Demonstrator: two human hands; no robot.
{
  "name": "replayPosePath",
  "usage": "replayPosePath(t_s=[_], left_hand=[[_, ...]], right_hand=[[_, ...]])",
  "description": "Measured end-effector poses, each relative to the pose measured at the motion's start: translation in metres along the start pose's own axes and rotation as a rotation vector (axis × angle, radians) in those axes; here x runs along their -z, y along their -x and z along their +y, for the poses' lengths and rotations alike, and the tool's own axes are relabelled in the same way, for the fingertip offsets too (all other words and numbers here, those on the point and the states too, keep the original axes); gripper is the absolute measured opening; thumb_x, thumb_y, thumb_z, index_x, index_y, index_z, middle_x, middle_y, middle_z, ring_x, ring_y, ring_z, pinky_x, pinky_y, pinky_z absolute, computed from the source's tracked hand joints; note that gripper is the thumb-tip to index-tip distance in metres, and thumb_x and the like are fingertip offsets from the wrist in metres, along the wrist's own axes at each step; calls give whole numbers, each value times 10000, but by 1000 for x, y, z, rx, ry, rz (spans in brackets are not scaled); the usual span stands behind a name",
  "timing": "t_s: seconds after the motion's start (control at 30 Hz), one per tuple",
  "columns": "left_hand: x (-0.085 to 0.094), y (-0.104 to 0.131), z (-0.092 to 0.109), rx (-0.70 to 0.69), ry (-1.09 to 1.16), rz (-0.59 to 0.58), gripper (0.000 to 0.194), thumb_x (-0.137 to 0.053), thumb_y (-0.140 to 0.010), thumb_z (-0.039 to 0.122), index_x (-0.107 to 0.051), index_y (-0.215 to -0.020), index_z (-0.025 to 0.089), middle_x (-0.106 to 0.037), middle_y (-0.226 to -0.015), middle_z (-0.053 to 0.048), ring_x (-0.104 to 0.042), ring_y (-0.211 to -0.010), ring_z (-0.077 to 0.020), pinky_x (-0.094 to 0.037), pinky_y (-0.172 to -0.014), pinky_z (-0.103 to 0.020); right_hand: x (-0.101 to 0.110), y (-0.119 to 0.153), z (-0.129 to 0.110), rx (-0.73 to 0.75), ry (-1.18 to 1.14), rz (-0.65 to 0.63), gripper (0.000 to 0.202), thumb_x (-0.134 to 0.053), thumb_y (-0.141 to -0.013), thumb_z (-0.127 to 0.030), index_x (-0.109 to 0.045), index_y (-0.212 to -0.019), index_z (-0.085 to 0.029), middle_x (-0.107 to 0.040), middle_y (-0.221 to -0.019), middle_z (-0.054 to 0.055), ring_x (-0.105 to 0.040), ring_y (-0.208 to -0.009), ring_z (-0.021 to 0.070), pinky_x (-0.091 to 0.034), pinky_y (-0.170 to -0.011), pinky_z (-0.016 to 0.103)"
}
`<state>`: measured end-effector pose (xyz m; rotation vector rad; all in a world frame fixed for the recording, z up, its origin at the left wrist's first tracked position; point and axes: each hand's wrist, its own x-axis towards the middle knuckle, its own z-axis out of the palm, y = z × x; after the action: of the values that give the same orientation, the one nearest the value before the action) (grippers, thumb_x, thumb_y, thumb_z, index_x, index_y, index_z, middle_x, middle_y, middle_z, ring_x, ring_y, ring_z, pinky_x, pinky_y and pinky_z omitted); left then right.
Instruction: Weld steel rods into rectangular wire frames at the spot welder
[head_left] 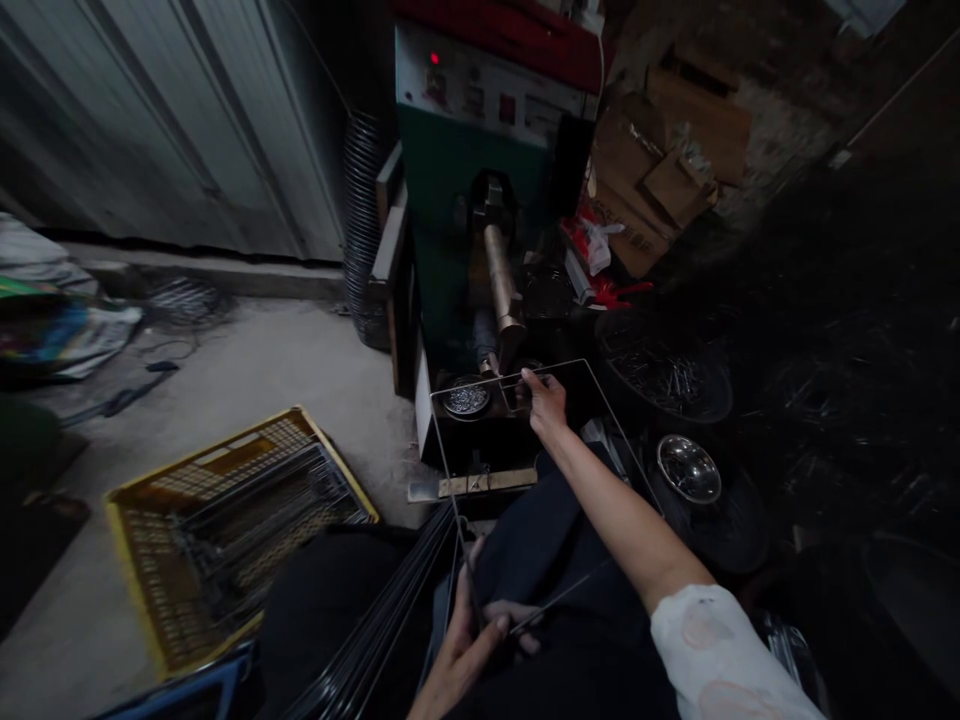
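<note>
At center, a rectangular wire frame (445,455) extends beneath the spot welder's upper arm (501,275); the left hand (474,635) grips its near-left corner, the right hand (545,402) pinches a small bent wire (507,397) by its far bar.

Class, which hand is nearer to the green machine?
Right. The right hand is close in front of the machine; the left hand is farther back, nearer the camera.

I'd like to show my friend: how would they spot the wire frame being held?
Find the green, red-topped machine. In front of it, the left hand holds a near corner of the wire frame. Unlike the bundled wires beside it, it's one large four-sided outline.
</note>
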<state>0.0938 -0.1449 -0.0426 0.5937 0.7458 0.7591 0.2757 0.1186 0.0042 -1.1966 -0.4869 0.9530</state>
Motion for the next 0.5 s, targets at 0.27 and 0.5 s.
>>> replayPosePath(t_s=[0.27,0.5], left_hand=[[-6,-1,10,-49,-18,-45,1013,-631,-862,503,136,-1502,333,-746,-942,-95,-698,-725,-274,-485,-650,-364],[0,-2,5,-76,8,-135,1012,-597,-912,420,227,-1487,297,-731,-946,-96,-699,-756,-247,-510,-706,-371]], right_hand=[[-4,-2,-3,14,-21,-22,275,-788,-631,-296,-572,-747,-170,-619,-578,-52,-560,-474,100,-456,-460,212],[-1,-5,-1,16,-6,-33,272,-781,-647,-317,-566,-731,-172,-614,-573,-53,-572,-485,104,-462,-463,215]])
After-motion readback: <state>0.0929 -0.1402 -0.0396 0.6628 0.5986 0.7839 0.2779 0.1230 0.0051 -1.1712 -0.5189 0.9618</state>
